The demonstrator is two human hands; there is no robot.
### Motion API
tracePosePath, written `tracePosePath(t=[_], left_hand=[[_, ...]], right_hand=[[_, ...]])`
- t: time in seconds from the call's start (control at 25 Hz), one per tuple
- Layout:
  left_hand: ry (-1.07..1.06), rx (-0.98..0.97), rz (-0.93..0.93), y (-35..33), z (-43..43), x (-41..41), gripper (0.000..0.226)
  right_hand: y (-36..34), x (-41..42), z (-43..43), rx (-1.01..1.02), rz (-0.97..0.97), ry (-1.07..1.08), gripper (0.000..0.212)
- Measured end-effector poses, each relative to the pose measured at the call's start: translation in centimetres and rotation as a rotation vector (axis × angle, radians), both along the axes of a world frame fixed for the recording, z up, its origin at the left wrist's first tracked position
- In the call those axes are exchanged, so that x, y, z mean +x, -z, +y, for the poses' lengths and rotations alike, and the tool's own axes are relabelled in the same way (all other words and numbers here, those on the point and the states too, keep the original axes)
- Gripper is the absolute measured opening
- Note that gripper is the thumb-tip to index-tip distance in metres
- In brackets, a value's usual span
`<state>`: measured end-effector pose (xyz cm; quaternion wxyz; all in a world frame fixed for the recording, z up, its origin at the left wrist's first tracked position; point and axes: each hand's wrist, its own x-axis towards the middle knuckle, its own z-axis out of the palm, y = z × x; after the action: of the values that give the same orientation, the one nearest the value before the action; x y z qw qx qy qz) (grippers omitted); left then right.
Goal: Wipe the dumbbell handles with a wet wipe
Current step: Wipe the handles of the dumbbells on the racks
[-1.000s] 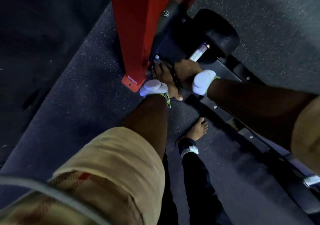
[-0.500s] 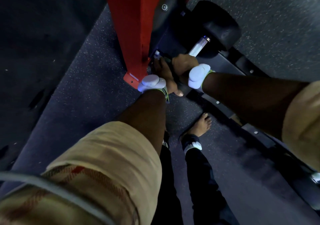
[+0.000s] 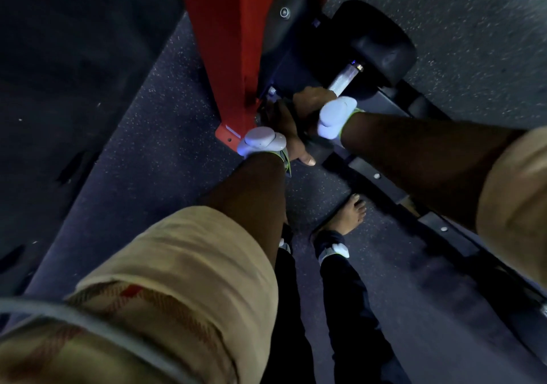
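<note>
Upper centre of the frame, just right of the red post [image 3: 228, 43], the dumbbell [image 3: 381, 49] lies on a low black rack [image 3: 384, 184], its round black head toward the upper right and its chrome handle [image 3: 344, 77] slanting down-left from it. At the handle's lower end the right hand [image 3: 312, 102] curls over the bar, knuckles up; what lies under its palm is hidden. Touching it on the lower left, the left hand [image 3: 285, 135] reaches into the dark gap at the post's foot, thumb stuck out toward the lower right; whether its fingers hold anything cannot be told. Both wrists wear white bands [image 3: 334, 120]. Lower down, a bare foot [image 3: 349, 215] stands on speckled dark flooring [image 3: 148, 153] just beside the rack's rail
</note>
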<state>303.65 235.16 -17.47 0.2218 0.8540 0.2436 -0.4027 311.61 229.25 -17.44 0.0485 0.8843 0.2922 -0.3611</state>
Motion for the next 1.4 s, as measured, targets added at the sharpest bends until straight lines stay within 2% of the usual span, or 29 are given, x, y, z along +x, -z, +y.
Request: tracePosePath(t=[0.12,0.28,0.6,0.68,0.76,0.8,0.92,1.0,1.08,1.2,1.4], left_hand=[[0.018,-0.010,-0.039,0.0,0.0,0.0,0.151],[-0.003,-0.015,-0.033,-0.5,0.1,0.1,0.154],[-0.038,-0.023,-0.026,-0.7,-0.1,0.2,0.153],[-0.031,-0.032,-0.049,-0.6,-0.2,0.2,0.146],[-0.095,-0.021,-0.106,-0.7,-0.4,0.1,0.126],[-0.125,-0.009,-0.111,-0.9,-0.5,0.1,0.123],[-0.075,0.021,-0.042,-0.9,-0.5,0.2,0.149],[-0.033,0.017,0.028,-1.0,-0.6,0.3,0.155],[0.003,0.012,0.065,-1.2,-0.4,0.5,0.151],[-0.042,-0.024,-0.025,-1.4,-0.6,0.3,0.127],[0.027,-0.021,0.065,-2.5,-0.4,0.6,0.144]], right_hand=[[-0.2,-0.1,0.2,-0.004,-0.009,0.022,0.030],[-1.8,-0.6,-1.7,0.044,-0.099,-0.111,0.028],[0.2,-0.5,0.1,0.012,-0.049,0.046,0.028],[0.1,-0.7,-0.5,0.018,-0.048,0.097,0.024],[-0.1,-1.3,-2.2,0.048,-0.051,0.089,0.023],[-0.3,-1.6,-3.1,0.064,-0.049,0.068,0.023],[-0.3,-1.6,-5.0,0.108,-0.043,0.015,0.029],[0.0,-1.2,-4.5,0.087,-0.038,0.018,0.026],[0.4,-0.6,-3.3,0.049,-0.033,-0.002,0.022],[0.7,-0.4,-2.5,0.032,-0.013,0.025,0.022],[0.2,-2.1,-5.7,0.173,-0.009,0.038,0.028]])
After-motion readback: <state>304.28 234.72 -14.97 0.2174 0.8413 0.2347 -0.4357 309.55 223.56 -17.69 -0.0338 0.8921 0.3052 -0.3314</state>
